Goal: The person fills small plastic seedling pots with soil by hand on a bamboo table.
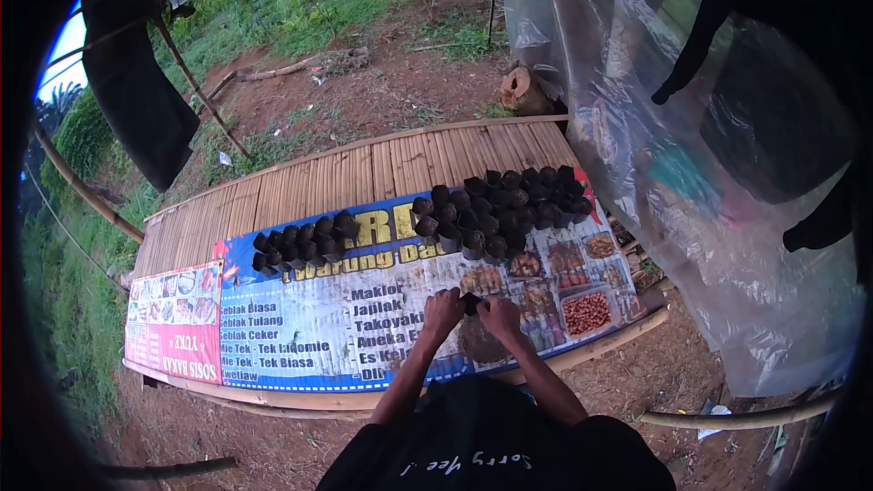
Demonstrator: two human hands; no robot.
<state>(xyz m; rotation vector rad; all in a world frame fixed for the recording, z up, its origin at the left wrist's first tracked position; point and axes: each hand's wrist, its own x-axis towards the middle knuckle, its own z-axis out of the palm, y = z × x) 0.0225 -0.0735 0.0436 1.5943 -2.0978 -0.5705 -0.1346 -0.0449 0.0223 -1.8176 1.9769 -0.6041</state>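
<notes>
Near the front edge of the banner-covered bamboo table, my left hand (444, 311) and my right hand (500, 316) are close together. A small black plastic planting bag (470, 304) is held between them, each hand's fingers closed on one side of its top. Just below the bag is a round brown patch (484, 342) that looks like a heap of soil. Past my hands, several similar black bags (496, 209) stand upright in a large group. A smaller group of black bags (305, 241) stands to the left.
The printed banner (282, 295) covers the bamboo slat table (318, 180). A box of reddish-brown seeds or nuts (587, 312) appears at the right, possibly printed. Clear plastic sheeting (655, 155) hangs at the right. A bamboo pole (746, 417) lies low at right.
</notes>
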